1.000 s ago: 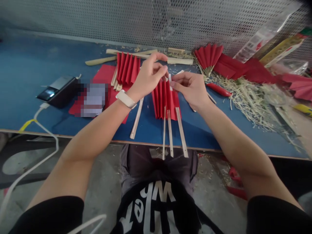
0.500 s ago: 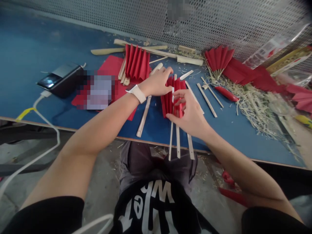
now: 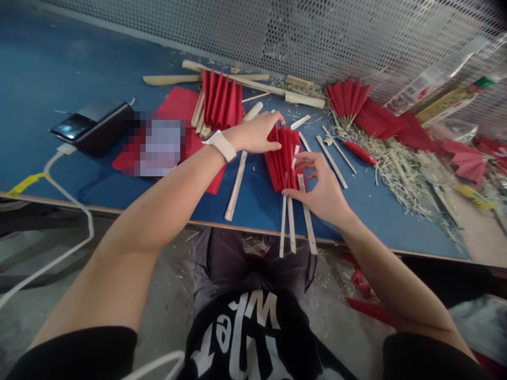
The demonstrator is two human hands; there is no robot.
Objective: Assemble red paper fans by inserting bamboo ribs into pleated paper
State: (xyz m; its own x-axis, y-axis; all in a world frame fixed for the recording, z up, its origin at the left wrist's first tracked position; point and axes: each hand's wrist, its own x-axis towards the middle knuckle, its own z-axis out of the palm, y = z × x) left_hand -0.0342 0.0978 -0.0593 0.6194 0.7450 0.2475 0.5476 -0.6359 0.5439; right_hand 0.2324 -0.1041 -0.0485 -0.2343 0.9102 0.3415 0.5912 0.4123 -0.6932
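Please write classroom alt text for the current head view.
A person's left hand and right hand touch pleated red paper; pale strips jut from it over the near edge of a blue table. Farther right lie a red fan and shavings.

Just behind the left hand point(image 3: 259, 133) is a pale wristband point(image 3: 224, 146); farther behind, a black shirt point(image 3: 291, 338) with white letters point(image 3: 259, 306), and dark trousers point(image 3: 222, 253).

Blue table point(image 3: 35, 68). L side: blk device point(image 3: 95, 126) w/ white cable point(image 3: 66, 150), then red sheet point(image 3: 178, 103). Ctr: front pleated paper point(image 3: 276, 163) w/ light slats point(image 3: 308, 224) poking past the near edge; lone slat point(image 3: 236, 188) just L of it. Rear: long wood strips point(image 3: 304, 100). R side: red obj. point(image 3: 360, 152) (can't ID it), shavings point(image 3: 404, 187) in a loose heap, sm. red fan point(image 3: 349, 97) near the mesh panel point(image 3: 222, 31).
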